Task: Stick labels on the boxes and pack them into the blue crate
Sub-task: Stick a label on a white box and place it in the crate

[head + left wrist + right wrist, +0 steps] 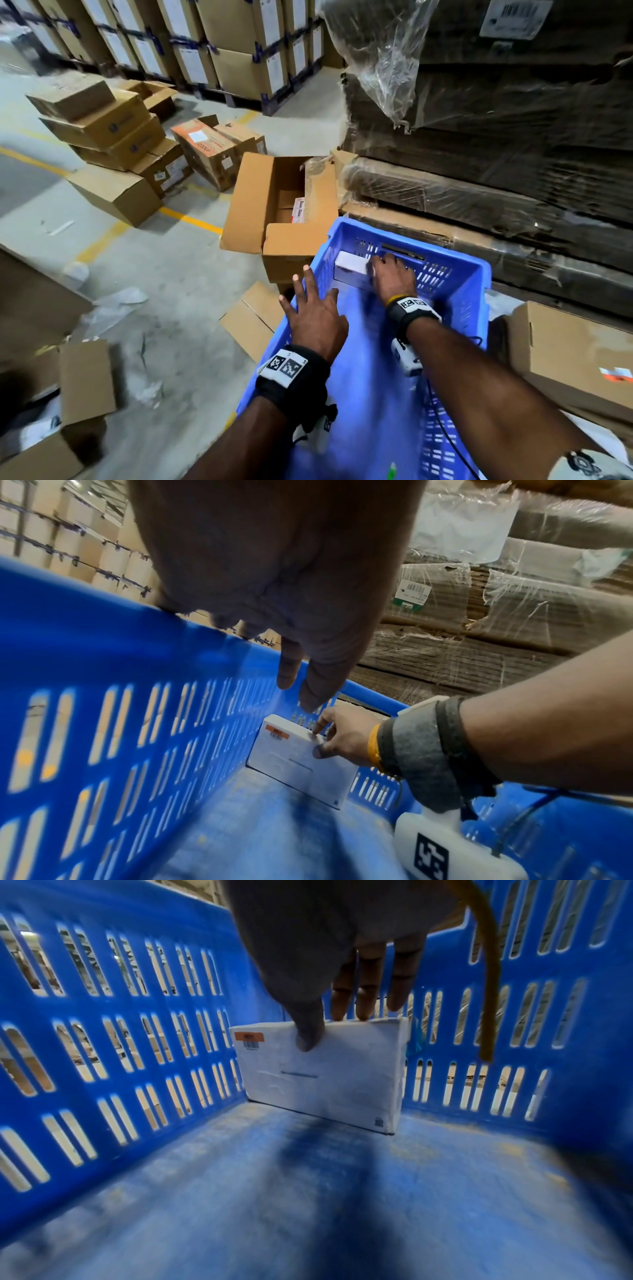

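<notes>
White rectangular cardboard box (322, 1074) with an orange barcode label (249, 1039) stands on edge in the far left corner of the blue slotted plastic crate (455, 274). Right hand (390, 274) pinches its top edge; left hand (315, 315) hovers with fingers spread, holding nothing.

Blue crate (120, 1042) floor lies open; white box (325, 1074) fills its far-left corner.
</notes>
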A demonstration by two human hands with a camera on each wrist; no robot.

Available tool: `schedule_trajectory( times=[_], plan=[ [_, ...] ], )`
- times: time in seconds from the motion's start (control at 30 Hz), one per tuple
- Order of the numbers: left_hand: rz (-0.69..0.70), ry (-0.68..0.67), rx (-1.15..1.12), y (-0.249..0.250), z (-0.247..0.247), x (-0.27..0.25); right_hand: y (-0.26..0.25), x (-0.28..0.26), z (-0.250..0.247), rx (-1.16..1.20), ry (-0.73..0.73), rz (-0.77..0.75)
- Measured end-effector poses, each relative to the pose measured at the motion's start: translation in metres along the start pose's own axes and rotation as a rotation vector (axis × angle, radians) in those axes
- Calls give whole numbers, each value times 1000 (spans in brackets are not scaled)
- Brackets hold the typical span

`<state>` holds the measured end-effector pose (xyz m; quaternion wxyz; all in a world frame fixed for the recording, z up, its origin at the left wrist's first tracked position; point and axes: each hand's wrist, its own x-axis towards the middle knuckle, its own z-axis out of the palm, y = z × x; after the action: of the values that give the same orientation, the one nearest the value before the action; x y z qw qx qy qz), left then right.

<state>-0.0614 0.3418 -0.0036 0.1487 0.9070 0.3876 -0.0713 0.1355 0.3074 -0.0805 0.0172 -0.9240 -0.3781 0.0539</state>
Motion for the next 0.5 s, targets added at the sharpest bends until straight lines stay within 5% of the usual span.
schedule_trajectory(
  times=[0.27, 0.5],
  plan=[
    [36, 19, 11, 13, -2, -2, -1, -13, -16, 96, 4, 19],
    [145, 4, -244, 44, -10, -19, 12, -66, -62, 287, -8, 31]
  ],
)
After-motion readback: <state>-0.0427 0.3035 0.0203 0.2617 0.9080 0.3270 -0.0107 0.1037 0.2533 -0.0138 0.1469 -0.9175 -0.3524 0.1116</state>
